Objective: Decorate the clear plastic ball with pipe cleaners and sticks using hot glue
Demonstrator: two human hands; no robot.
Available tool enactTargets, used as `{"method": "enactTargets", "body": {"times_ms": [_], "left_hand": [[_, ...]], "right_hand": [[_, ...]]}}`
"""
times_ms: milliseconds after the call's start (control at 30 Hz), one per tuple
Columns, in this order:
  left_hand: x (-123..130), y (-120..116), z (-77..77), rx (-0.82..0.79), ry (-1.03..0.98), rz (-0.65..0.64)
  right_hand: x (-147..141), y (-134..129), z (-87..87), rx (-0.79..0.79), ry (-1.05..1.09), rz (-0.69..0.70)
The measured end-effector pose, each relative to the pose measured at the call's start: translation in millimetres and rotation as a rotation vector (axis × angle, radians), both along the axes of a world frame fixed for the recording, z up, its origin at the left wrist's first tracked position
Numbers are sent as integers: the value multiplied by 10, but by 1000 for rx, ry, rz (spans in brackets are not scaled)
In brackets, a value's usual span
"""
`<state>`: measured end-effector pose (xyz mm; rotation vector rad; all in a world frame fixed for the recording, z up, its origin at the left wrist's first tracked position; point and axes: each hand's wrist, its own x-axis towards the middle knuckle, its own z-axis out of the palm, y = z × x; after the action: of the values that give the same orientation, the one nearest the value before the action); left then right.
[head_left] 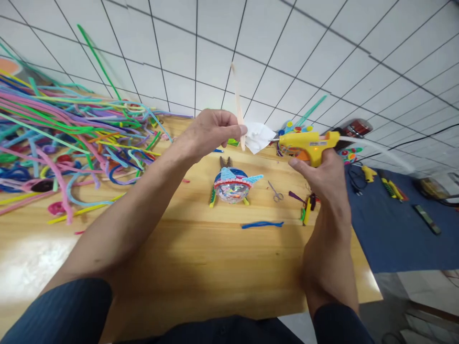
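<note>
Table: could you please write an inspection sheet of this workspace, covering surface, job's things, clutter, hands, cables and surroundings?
Surface: wooden table, glare at left.
Job's things: glue gun, tip at white piece; peach strip; decorated ball by pliers.
Clutter: pipe cleaners heaped at left; scissors right of ball.
Hands: left hand pinches peach strip in its fingers; right hand grips glue gun.
Cables: black cord by tiled wall; coiled cable on blue cloth.
Surroundings: tiled wall ahead, blue cloth at right; other people, nothing seen.
</note>
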<state>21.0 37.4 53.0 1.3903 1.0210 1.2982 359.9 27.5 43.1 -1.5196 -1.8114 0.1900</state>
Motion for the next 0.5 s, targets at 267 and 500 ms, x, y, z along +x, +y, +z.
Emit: {"method": "enactTargets", "body": {"times_ms": [267, 500], "left_hand": [[-63, 32, -56, -59, -41, -67], [20, 18, -97, -104, -126, -47]], "right_hand": [[-400, -417, 340, 28, -376, 87], [-380, -306, 270, 87, -434, 83]]}}
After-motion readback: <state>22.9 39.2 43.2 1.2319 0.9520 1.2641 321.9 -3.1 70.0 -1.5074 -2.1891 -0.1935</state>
